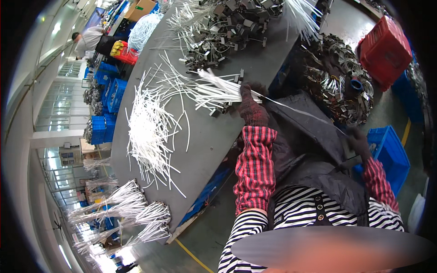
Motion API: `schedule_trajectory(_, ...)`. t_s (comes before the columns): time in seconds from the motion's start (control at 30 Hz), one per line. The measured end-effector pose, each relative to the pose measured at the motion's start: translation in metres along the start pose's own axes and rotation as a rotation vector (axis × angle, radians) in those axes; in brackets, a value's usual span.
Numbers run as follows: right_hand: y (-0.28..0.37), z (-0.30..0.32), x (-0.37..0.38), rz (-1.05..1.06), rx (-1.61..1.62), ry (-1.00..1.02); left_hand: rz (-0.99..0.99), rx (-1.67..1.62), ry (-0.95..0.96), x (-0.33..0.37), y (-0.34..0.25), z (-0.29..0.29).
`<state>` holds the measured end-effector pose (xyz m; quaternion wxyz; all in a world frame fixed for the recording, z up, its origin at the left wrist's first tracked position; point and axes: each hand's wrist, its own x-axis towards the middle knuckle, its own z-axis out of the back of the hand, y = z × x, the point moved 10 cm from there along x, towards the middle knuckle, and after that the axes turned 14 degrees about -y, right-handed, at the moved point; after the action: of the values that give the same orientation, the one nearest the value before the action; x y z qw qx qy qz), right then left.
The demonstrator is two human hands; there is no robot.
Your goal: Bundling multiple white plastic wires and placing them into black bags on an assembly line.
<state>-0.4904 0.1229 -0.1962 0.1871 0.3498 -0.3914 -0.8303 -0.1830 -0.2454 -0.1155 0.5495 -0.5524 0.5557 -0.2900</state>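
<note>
My left hand [253,109], in a dark glove, is closed round a bundle of thin white strands [218,91] at the near edge of the grey table [200,150]. Small dark blocks show beside the bundle. One long pale strand [305,112] runs taut from the left hand across my dark apron to my right hand [358,144]. The right hand, also in a dark glove, is closed at that strand's far end; its fingers are partly blurred. A loose heap of white strands [150,129] lies on the table, left of the bundle.
Dark blocks with wires [227,32] are piled at the table's far end. More dark parts [339,82] are heaped to the right, near a red crate [386,52] and blue bin [387,154]. Tied white bundles [123,204] stand lower left. Another person [91,41] is far left.
</note>
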Motion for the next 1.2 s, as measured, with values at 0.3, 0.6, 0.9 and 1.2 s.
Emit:
schedule_trajectory(0.3, 0.318, -0.22, 0.003, 0.411, 0.269, 0.406, -0.731, 1.022, 0.207, -0.025, -0.032, -0.021)
schedule_trajectory(0.6, 0.398, -0.236, 0.134, 1.25, -0.506, -0.084, 0.006, -0.031, -0.098, 0.019, -0.093, 0.058)
schedule_trajectory(0.9, 0.297, -0.209, 0.023, 0.766, 0.078, 0.537, -0.305, 0.38, 0.169, -0.035, -0.067, -0.004)
schedule_trajectory(1.2, 0.112, -0.056, -0.077, 0.089, 0.289, 0.25, 0.479, -0.202, 0.015, -0.059, 0.031, -0.045)
